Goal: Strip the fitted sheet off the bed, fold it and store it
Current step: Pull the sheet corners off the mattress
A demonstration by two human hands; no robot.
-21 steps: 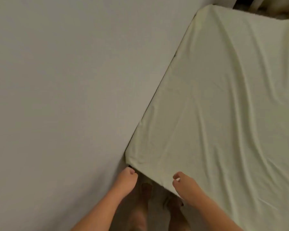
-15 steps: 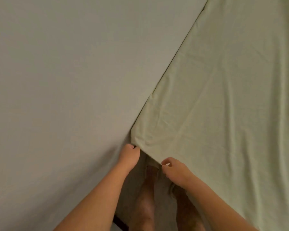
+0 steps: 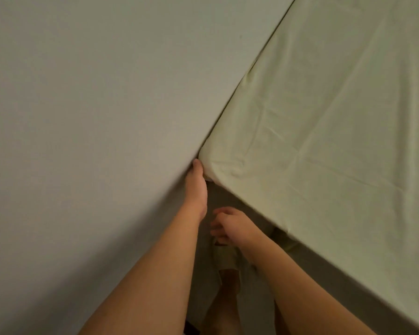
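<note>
The pale yellow-green fitted sheet point(image 3: 336, 122) is stretched over the mattress, which fills the right side of the view. Its near corner point(image 3: 218, 165) lies against the wall and is bunched into small creases. My left hand point(image 3: 196, 187) reaches into the gap between wall and mattress at that corner. Its fingers hook round the sheet's corner edge and are mostly hidden. My right hand point(image 3: 230, 226) hovers lower, in front of the shadowed side of the bed, with fingers loosely curled and nothing in them.
A plain grey wall point(image 3: 94, 129) takes up the whole left half and meets the bed along a narrow dark gap point(image 3: 249, 71). My legs and feet point(image 3: 225, 298) stand in the tight space at the bed's corner.
The view has closed in on the corner. My left hand has pushed further up into the gap at the corner. My right hand has let go of the sheet's edge and dropped lower.
</note>
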